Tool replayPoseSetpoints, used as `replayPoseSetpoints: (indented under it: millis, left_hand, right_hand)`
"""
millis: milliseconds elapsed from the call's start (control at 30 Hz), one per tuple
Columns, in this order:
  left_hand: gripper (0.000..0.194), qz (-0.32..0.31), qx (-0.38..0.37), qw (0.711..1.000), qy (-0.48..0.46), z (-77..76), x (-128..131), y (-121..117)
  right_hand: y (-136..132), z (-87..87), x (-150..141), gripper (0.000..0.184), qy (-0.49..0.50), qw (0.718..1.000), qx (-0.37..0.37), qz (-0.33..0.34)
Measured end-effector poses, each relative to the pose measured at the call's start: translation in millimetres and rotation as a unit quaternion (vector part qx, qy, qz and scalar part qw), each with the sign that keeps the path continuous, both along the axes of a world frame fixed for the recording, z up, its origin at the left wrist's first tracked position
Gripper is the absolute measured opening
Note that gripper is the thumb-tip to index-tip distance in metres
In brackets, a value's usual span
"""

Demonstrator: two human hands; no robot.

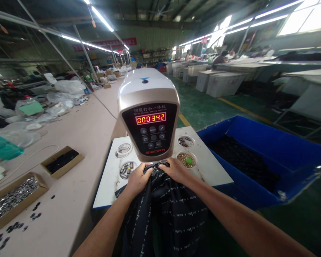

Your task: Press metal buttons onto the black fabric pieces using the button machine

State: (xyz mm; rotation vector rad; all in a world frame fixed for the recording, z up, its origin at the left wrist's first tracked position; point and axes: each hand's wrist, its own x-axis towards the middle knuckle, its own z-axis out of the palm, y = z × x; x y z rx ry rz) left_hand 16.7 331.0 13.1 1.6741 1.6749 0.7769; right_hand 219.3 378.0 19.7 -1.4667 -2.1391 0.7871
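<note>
In front of me stands a button sewing machine point(149, 92) with a lit red display. A dark garment with small white lettering point(171, 214) hangs from its front edge down toward me. My left hand point(139, 178) pinches the cloth's upper edge just under the machine head. On the other side, my right hand point(178, 170) grips the same edge, close to the left one. The machine's working point is hidden behind its head. Set into the white machine table point(109, 189) are round cups, one with small metal parts point(127, 170), one with brass-coloured pieces point(186, 160) and a green item.
To the left runs a long table point(88, 132) bearing a cardboard box of metal fasteners point(14, 196), a box of black pieces point(62, 161), loose black parts and plastic bags. At right a blue bin point(240, 192) holds dark cloth. People work at far tables.
</note>
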Motion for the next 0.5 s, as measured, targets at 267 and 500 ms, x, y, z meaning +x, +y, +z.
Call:
replayPoseSetpoints:
  millis: [267, 500]
  left_hand:
    - [0.026, -0.006, 0.008, 1.0, 0.01, -4.1, -1.8, -1.2]
    - [0.026, 0.003, 0.011, 1.0, 0.019, -7.0, -1.0, -0.1]
  right_hand:
    - [1.4, 0.9, -2.0, 0.025, -0.014, 1.0, 0.0, -0.01]
    - [1.8, 0.3, -2.3, 0.026, 0.004, 1.0, -0.01, -0.013]
